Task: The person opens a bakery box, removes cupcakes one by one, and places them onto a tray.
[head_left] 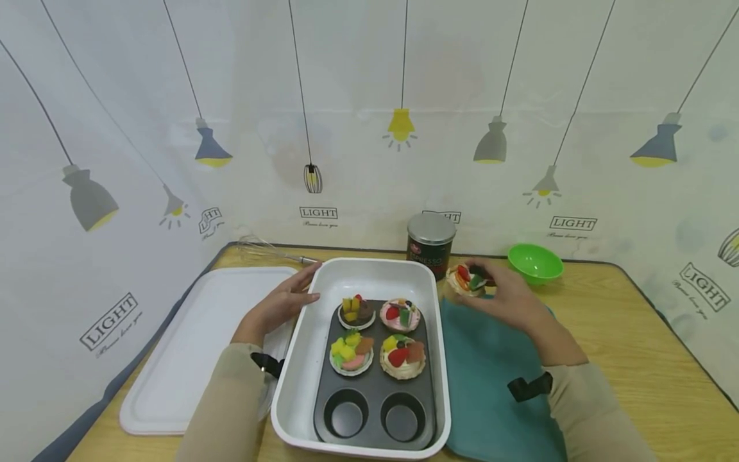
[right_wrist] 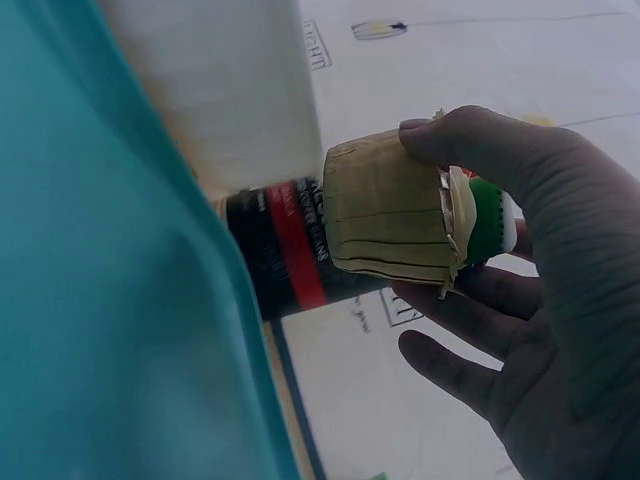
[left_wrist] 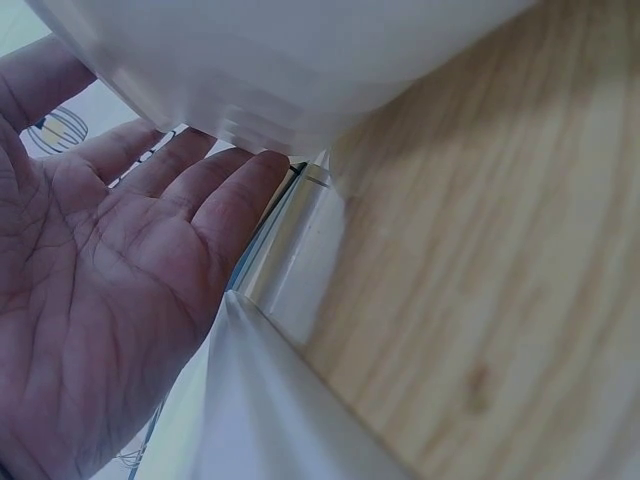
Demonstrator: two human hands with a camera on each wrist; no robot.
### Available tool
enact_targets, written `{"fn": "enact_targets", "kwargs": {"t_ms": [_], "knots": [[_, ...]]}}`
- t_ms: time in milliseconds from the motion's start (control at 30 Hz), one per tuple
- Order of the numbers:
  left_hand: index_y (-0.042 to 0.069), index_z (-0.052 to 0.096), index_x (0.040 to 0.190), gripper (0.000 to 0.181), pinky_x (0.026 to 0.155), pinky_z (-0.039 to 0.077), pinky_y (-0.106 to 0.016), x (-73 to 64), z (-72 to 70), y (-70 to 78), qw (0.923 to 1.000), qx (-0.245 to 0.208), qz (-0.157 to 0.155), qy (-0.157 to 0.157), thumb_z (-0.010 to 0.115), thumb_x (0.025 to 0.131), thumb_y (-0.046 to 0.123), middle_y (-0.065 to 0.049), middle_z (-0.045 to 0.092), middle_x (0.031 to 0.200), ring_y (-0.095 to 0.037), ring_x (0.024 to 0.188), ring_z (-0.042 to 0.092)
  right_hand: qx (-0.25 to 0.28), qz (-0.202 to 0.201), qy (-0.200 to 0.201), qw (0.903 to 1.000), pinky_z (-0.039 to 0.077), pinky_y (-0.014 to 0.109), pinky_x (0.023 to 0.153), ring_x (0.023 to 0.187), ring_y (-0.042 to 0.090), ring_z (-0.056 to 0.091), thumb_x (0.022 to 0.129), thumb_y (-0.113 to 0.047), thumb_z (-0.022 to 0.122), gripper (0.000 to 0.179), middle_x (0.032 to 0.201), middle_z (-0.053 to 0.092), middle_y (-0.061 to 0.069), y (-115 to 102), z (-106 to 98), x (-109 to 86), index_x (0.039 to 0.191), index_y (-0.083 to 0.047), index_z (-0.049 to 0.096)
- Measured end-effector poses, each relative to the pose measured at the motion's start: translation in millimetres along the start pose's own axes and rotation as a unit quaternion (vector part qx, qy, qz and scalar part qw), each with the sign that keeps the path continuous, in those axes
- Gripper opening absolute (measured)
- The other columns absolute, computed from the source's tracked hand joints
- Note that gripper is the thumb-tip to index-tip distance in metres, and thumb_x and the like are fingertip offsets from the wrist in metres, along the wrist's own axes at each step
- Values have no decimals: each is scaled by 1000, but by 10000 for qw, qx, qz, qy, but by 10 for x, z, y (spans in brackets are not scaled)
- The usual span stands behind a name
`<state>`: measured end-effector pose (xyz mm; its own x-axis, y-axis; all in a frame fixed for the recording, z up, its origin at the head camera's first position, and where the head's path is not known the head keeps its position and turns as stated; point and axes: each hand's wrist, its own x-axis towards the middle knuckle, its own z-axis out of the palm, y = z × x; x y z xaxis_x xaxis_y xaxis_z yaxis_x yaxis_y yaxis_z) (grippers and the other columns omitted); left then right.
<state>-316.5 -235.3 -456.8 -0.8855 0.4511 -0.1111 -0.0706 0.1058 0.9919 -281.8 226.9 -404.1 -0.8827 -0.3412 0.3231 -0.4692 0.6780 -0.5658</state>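
My right hand [head_left: 508,297] pinches a fruit tart [head_left: 464,280] between thumb and fingers, above the teal tray's far end. In the right wrist view, the tart's ridged tan case [right_wrist: 390,210] lies sideways, with red and green topping toward the palm. My left hand [head_left: 281,303] rests against the left side of a deep white tray [head_left: 285,391]; in the left wrist view its fingers [left_wrist: 235,200] lie nearly straight against the outer wall. Inside sits a dark muffin pan [head_left: 374,410]. Several fruit-topped tarts, including a strawberry one [head_left: 402,357], fill its far and middle cups; both near cups are empty.
A flat white tray [head_left: 202,353] lies on the left and a teal tray [head_left: 496,366] on the right. Behind stand an espresso tin [head_left: 430,247] and a green bowl [head_left: 535,263]. A whisk [head_left: 262,249] lies near the back wall.
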Motion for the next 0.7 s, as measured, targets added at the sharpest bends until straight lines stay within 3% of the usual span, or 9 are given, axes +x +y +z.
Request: {"fn": "enact_targets", "kwargs": {"t_ms": [200, 467, 700], "knots": [[34, 26, 160, 75, 119, 25, -51, 12, -7, -23, 10000, 1, -3, 6, 62, 98, 11, 5, 21, 166, -25, 150, 26, -58, 414, -183, 9990, 50, 56, 97, 116, 37, 59, 84, -44, 81, 74, 130, 60, 15, 194, 81, -42, 140, -7, 50], [34, 25, 160, 76, 119, 26, -51, 3, 13, -18, 10000, -6, 22, -13, 62, 97, 12, 5, 22, 166, -26, 149, 28, 14, 413, -210, 9989, 48, 58, 97, 116, 38, 59, 86, -40, 80, 77, 132, 58, 21, 509, 359, -109, 145, -8, 42], [34, 24, 160, 76, 120, 24, -51, -21, 24, 15, 10000, 12, -9, 27, 61, 98, 11, 6, 20, 166, -24, 151, 24, 92, 679, -123, 9976, 46, 60, 98, 118, 38, 56, 86, -48, 78, 81, 134, 55, 19, 571, 404, -117, 146, -12, 39]]}}
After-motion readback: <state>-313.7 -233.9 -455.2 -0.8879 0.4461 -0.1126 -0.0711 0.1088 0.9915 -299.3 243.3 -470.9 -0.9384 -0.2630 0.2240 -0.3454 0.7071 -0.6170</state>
